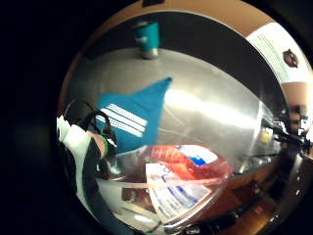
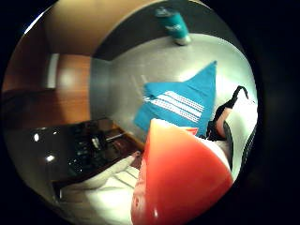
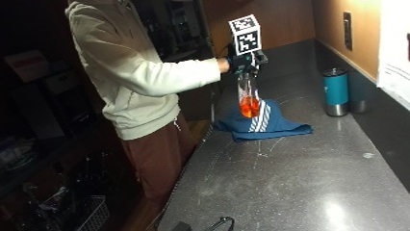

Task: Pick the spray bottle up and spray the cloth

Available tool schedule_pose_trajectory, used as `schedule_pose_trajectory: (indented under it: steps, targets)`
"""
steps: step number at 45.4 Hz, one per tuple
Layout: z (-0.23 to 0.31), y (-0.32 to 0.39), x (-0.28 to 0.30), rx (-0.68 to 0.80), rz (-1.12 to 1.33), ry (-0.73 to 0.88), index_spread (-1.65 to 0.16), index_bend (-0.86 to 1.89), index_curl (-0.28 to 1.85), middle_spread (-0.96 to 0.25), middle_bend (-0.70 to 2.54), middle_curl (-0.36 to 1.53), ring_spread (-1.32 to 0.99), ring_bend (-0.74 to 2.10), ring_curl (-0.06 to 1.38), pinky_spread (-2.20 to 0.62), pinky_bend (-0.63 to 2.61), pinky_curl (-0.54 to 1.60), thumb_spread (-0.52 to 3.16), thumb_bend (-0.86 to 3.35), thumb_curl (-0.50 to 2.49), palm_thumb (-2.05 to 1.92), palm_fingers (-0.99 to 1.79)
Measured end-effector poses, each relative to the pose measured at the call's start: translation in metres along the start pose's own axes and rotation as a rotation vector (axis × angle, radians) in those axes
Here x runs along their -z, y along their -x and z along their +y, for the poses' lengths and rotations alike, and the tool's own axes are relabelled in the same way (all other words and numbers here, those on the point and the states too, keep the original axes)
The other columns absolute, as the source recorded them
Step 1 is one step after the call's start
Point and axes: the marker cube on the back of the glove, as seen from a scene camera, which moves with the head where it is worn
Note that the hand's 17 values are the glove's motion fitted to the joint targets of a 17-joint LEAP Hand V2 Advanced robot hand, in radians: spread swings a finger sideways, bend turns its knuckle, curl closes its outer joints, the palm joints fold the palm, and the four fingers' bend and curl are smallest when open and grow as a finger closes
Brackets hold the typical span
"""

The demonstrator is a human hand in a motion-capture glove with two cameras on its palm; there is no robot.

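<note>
In the outside view my gloved right hand [image 3: 241, 61] grips the top of a clear spray bottle [image 3: 248, 96] that holds orange liquid in its lower part. The bottle hangs upright in the air above a blue cloth [image 3: 266, 125] with white stripes, which lies crumpled on the dark counter [image 3: 288, 183]. In both palm views the bottle [image 1: 181, 181] [image 2: 180, 178] fills the near part, with the striped cloth [image 1: 132, 115] [image 2: 180, 103] spread on the counter beyond it.
A teal tumbler [image 3: 335, 91] [image 1: 146, 39] [image 2: 174, 26] stands near the back wall, past the cloth. A sheet of paper [image 3: 394, 67] hangs on the wall at the right. The counter's front edge [image 3: 192, 159] runs beside the person's legs.
</note>
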Motion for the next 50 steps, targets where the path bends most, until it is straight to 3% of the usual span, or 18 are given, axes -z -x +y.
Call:
schedule_pose_trajectory:
  steps: [18,30,40,50]
  targets:
    - [-0.026,0.116,-0.004,0.209,-0.675,-0.276,-0.19,0.43,0.54,-0.16,0.60,0.49,-0.18,0.64,0.45,-0.17,0.34,0.37,0.15,-0.03,0.80,0.92,1.38]
    - [-0.067,0.181,-0.030,0.247,-1.018,-0.287,-0.19,0.44,0.54,-0.16,0.60,0.49,-0.18,0.64,0.45,-0.17,0.33,0.37,0.15,-0.03,0.80,0.92,1.38]
    - [-0.108,0.213,-0.096,0.227,-0.907,-0.235,-0.19,0.43,0.54,-0.15,0.59,0.49,-0.17,0.64,0.45,-0.16,0.33,0.37,0.17,-0.03,0.81,0.93,1.37]
    - [-0.129,0.271,-0.132,0.249,-0.995,-0.202,-0.19,0.42,0.54,-0.15,0.58,0.49,-0.16,0.64,0.45,-0.16,0.32,0.37,0.19,-0.03,0.81,0.93,1.36]
